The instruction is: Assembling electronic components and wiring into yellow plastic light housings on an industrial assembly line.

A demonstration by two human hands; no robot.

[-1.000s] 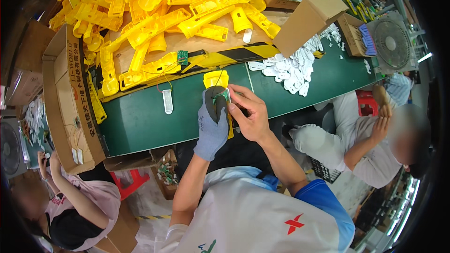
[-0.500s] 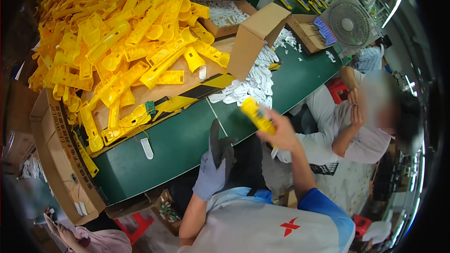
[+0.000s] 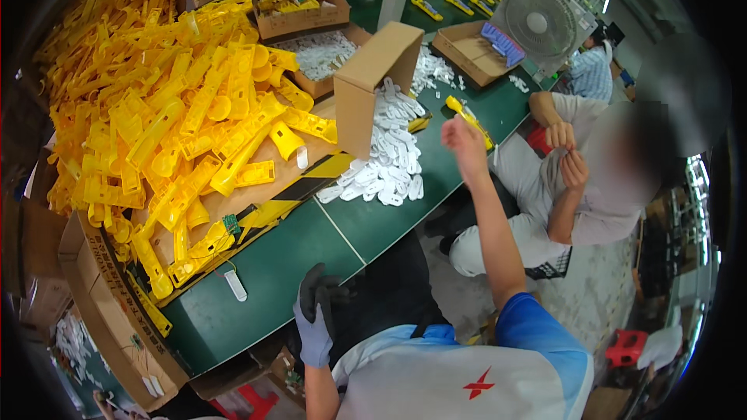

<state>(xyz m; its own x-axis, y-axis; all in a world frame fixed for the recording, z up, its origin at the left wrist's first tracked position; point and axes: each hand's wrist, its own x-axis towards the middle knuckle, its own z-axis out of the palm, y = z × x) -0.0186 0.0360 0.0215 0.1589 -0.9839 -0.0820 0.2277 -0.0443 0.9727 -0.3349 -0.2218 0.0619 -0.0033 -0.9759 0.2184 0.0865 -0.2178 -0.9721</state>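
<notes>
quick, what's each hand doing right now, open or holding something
Left hand: gloved, loosely open, nothing visible in it.
Right hand: bare, at the yellow plastic casing; grip cannot be told.

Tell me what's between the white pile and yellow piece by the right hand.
The head view shows green tabletop and a striped strip's end between white pile and yellow piece.

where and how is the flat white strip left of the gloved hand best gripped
Probably pinch the white strip across its long edges at the near end, coming from above on the side of the gloved left hand. It lies flat and narrow on the green tabletop, and thin wires seem to leave its far end.
</notes>
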